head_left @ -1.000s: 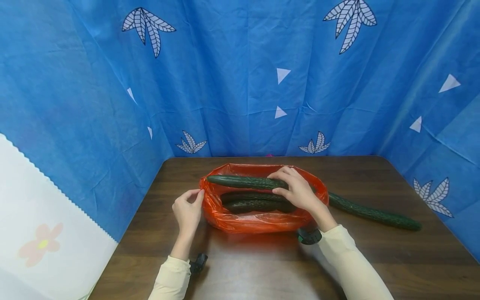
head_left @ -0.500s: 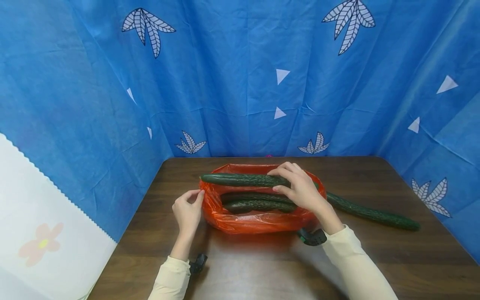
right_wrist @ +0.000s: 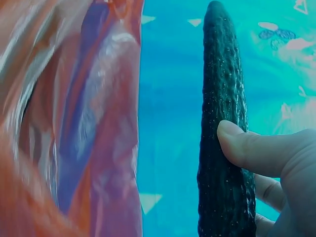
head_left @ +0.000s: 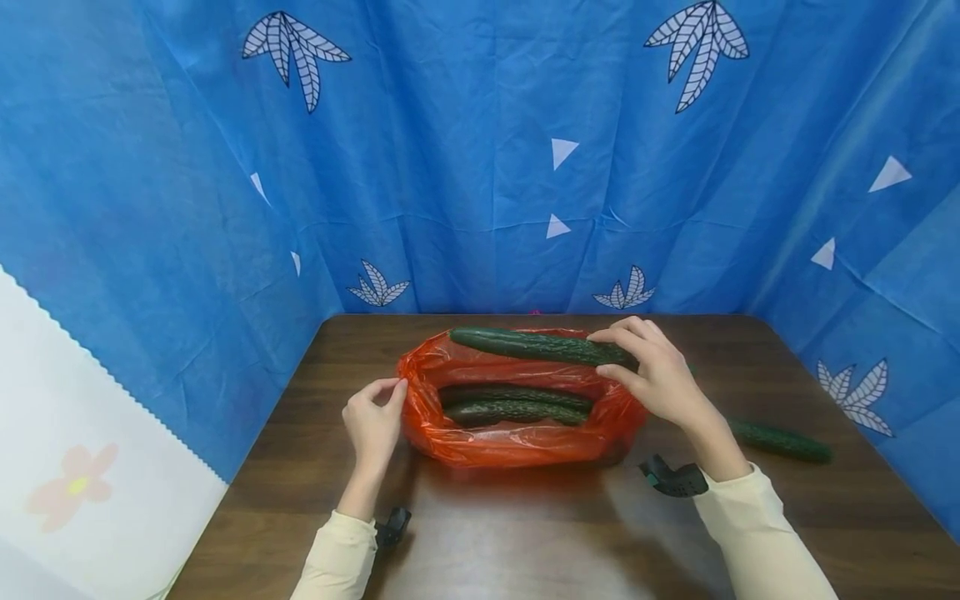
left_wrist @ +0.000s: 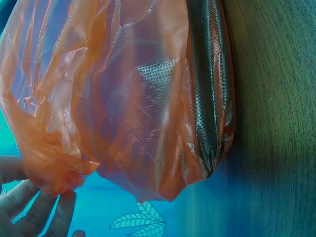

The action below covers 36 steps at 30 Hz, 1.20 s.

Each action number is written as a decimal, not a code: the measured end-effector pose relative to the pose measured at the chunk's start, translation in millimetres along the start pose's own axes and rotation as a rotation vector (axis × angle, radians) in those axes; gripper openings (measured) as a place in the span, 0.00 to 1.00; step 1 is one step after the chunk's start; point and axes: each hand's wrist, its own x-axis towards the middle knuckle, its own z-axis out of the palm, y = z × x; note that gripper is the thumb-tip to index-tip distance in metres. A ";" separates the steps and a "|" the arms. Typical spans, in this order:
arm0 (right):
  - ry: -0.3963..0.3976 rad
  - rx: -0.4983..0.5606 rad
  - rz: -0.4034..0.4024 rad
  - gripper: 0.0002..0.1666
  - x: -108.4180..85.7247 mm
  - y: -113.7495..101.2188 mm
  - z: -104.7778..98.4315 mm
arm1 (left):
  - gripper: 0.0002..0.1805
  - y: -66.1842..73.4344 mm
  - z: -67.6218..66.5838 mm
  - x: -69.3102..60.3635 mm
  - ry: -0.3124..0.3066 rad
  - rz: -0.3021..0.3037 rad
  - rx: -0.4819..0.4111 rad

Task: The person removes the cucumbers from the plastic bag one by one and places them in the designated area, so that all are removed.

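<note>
My left hand [head_left: 375,423] pinches the left rim of a red plastic bag [head_left: 510,450], whose mouth stands wide. In the left wrist view, those fingers grip a gathered corner of the bag [left_wrist: 59,163]. Two dark green cucumbers [head_left: 517,410] lie side by side inside. My right hand [head_left: 652,371] grips another long cucumber [head_left: 532,345] near its right part, holding it above the far rim of the bag. The right wrist view has the thumb [right_wrist: 247,148] pressed along this bumpy cucumber [right_wrist: 222,94], apart from the bag's side. Some of its right end is behind the hand.
One more cucumber [head_left: 783,442] lies on the brown wooden table [head_left: 510,533], right of the bag and partly behind the right wrist. A blue patterned curtain [head_left: 450,150] surrounds the table's back and sides. White cloth [head_left: 90,400] hangs at left.
My right hand has moved to the right with its cucumber, whose left end has slid from the bag's left rim toward the middle of the far rim. The left hand keeps its pinch in place.
</note>
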 end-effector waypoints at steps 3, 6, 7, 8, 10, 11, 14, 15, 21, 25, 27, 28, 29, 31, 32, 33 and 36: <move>0.027 -0.026 0.015 0.26 -8.7 8.6 -10.3 | 0.08 -0.4 2.1 0.5 0.026 0.028 0.005; 0.045 -0.063 0.034 0.27 -19.1 18.7 -19.5 | 0.07 -1.4 3.5 0.8 0.038 0.041 0.010; 0.049 -0.072 0.041 0.27 -23.1 21.9 -22.4 | 0.07 -1.5 3.6 0.7 0.035 0.038 0.009; 0.051 -0.081 0.051 0.27 -27.3 25.3 -25.2 | 0.07 -1.8 3.6 0.7 0.031 0.035 0.011; 0.055 -0.096 0.065 0.27 -35.9 31.7 -30.7 | 0.08 -1.9 3.2 0.6 0.013 0.022 0.008; 0.057 -0.101 0.073 0.28 -40.6 34.4 -33.4 | 0.08 -2.2 3.0 0.5 0.007 0.017 0.008; 0.058 -0.123 0.112 0.28 -55.2 41.9 -40.9 | 0.09 -2.1 2.3 0.0 -0.009 0.000 0.008; 0.059 -0.129 0.122 0.28 -60.3 44.1 -43.2 | 0.10 -1.9 2.2 -0.1 -0.012 -0.005 0.008; 0.044 -0.164 0.173 0.27 -93.0 58.3 -55.0 | 0.09 0.1 1.6 -0.6 -0.021 -0.011 0.005; 0.035 -0.171 0.203 0.27 -117.5 69.6 -62.8 | 0.10 0.9 1.4 -0.9 -0.028 -0.024 0.002; 0.036 -0.177 0.214 0.27 -129.8 75.8 -66.9 | 0.10 1.3 1.4 -0.8 -0.032 -0.030 0.004; 0.038 -0.179 0.222 0.27 -135.4 78.7 -69.4 | 0.10 1.3 1.6 -0.7 -0.034 -0.033 0.004; 0.039 -0.185 0.229 0.27 -141.3 81.5 -71.7 | 0.10 1.4 1.7 -0.8 -0.037 -0.034 0.005; 0.044 -0.189 0.245 0.26 -152.3 86.5 -76.2 | 0.10 1.1 2.1 -0.6 -0.037 -0.033 0.008; 0.047 -0.185 0.255 0.26 -157.7 88.6 -78.4 | 0.10 1.0 2.3 -0.7 -0.037 -0.033 0.007; 0.048 -0.180 0.271 0.26 -162.9 90.4 -80.6 | 0.10 0.8 2.5 -0.7 -0.038 -0.033 0.008; 0.043 -0.178 0.317 0.24 -175.8 95.8 -86.3 | 0.10 0.3 2.9 -0.8 -0.036 -0.031 0.011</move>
